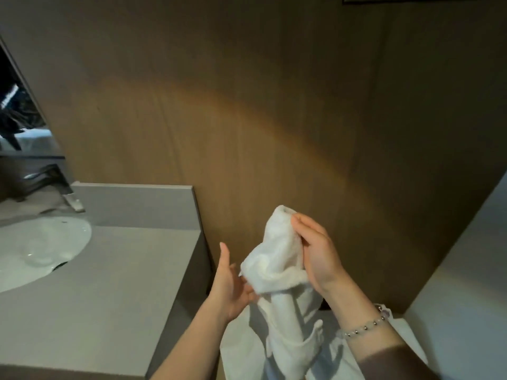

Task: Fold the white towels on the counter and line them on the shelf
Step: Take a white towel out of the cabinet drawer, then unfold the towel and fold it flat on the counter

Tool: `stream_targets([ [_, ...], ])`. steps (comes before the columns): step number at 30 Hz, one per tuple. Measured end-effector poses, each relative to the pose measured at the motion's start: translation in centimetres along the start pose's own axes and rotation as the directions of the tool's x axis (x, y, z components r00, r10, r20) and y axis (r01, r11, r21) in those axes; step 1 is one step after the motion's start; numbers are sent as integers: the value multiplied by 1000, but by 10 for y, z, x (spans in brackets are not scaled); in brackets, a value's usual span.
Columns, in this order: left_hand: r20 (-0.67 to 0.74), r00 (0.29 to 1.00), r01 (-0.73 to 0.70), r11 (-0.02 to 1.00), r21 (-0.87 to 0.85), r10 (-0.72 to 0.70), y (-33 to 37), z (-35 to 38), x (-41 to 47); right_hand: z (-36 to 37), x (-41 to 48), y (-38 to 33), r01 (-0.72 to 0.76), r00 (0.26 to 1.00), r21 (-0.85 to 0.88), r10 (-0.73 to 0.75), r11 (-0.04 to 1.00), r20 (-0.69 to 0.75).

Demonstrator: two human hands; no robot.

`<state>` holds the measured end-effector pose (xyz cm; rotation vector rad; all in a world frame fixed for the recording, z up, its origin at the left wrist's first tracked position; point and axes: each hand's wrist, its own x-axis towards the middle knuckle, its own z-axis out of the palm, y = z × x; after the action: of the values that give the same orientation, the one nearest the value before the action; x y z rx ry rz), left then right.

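Note:
A crumpled white towel (277, 267) hangs in the air in front of a wooden wall, to the right of the grey counter (104, 283). My right hand (318, 256) grips its upper end, fingers curled round the cloth near the top. My left hand (233, 283) is beside the towel's lower bunch with fingers straight, its fingertips touching the cloth from the left. The towel's tail drops down between my forearms. More white cloth (247, 344) lies below my hands; its shape is partly hidden.
A white sink basin (41, 248) is set in the counter at the left, with a dark tap (55, 187) and a mirror behind it. A wood-panelled wall (274, 119) fills the back. A pale panel (466, 270) stands at the right.

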<state>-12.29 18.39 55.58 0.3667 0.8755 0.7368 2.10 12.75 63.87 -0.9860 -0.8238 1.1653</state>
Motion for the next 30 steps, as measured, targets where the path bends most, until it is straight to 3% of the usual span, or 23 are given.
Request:
stream_targets([
  [2, 75, 997, -19, 1000, -17, 20, 9, 25, -15, 0, -12, 6, -70, 996, 39, 68, 997, 53],
  [6, 111, 981, -189, 918, 348, 160, 4, 55, -37, 1, -31, 28, -172, 983, -5, 172, 985, 67],
  [10, 92, 980, -200, 869, 453, 177, 4, 44, -46, 5, -44, 33, -127, 978, -54, 134, 990, 157],
  [12, 67, 962, -262, 822, 505, 265, 5, 41, -49, 7, -48, 32, -54, 978, -108, 75, 993, 196],
  [14, 50, 903, -369, 712, 597, 426, 8, 38, -52, 7, -43, 31, -5, 992, -172, 27, 985, 121],
  [16, 133, 800, -508, 540, 671, 586, 13, 33, -61, 6, -32, 29, -29, 999, -191, 21, 981, -44],
  [18, 248, 721, -581, 370, 725, 647, 16, 28, -75, 7, -23, 23, -82, 989, -158, 61, 984, -134],
  [20, 326, 689, -622, 298, 724, 648, 16, 22, -85, 10, -18, 21, -133, 987, -110, 122, 985, -104],
  [23, 343, 669, -650, 296, 699, 659, 15, 13, -96, 22, -21, 23, -173, 982, -44, 176, 984, 72],
  [26, 301, 675, -642, 335, 690, 674, 20, 2, -104, 41, -26, 26, -65, 978, -92, 82, 994, 192],
  [30, 295, 669, -651, 348, 674, 682, 33, -11, -114, 71, -21, 30, 107, 988, -89, -95, 990, 123],
])
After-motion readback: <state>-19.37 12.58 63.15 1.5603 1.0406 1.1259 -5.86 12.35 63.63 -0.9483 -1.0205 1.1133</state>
